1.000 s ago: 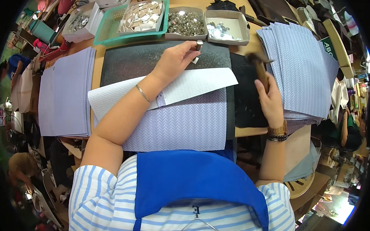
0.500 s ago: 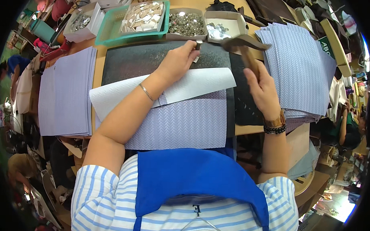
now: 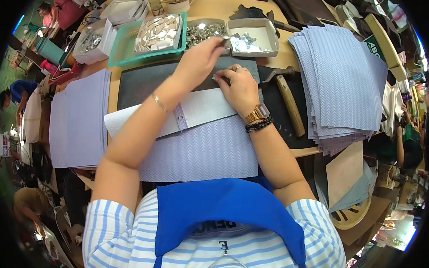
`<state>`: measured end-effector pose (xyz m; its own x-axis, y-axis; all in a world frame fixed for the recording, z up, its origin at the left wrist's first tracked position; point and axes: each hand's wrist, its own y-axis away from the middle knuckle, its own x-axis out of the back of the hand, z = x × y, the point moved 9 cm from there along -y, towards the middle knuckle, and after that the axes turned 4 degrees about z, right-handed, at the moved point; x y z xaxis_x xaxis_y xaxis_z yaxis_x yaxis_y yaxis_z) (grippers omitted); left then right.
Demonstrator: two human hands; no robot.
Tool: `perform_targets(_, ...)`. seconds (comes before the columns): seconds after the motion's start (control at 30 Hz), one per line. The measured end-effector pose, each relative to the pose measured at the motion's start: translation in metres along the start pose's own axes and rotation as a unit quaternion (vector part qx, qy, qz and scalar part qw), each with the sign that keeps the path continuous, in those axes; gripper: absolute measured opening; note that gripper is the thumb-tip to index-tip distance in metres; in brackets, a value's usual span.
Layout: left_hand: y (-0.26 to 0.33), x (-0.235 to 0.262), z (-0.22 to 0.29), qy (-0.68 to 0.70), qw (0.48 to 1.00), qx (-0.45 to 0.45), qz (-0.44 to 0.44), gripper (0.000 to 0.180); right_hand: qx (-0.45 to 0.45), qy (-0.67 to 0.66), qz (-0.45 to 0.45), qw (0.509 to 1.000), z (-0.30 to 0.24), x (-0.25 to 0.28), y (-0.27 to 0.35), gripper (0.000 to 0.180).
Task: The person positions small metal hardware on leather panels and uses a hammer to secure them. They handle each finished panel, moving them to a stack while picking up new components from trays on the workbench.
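My left hand (image 3: 198, 62) is closed on a short metal punch (image 3: 226, 38), its tip beside the box of small metal pieces. My right hand (image 3: 240, 87) pinches at the far edge of a folded sheet; whatever is between its fingertips is too small to make out. The sheet is lavender with a woven-look surface (image 3: 204, 152), and its folded-over part shows a white backing (image 3: 203, 105). It lies partly on a black board (image 3: 140, 82). To the right of my right hand, a hammer (image 3: 291, 103) with a wooden handle rests on a dark mat.
Stacks of lavender sheets lie at left (image 3: 80, 120) and right (image 3: 341, 86). Along the back stand a green basket (image 3: 120, 55) with a tray of beige pieces, a box of metal pieces (image 3: 201, 30) and a white box (image 3: 255, 52) of shiny discs. Other people work at the far left and right.
My right hand has let go of the hammer, now lying on the dark mat, and moved left to the sheet's edge. My left hand has lifted the punch slightly away and leftward.
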<state>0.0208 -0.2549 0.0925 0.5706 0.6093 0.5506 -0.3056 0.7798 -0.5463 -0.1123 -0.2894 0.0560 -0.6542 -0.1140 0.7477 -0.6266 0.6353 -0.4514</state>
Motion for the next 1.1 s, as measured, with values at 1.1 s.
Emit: perform_targets(1.1, 0.185, 0.089, 0.0, 0.168, 0.958, 0.229, -0.037, 0.051, -0.106, -0.378, -0.212, 0.895, -0.075, -0.044, 0.067, 0.017)
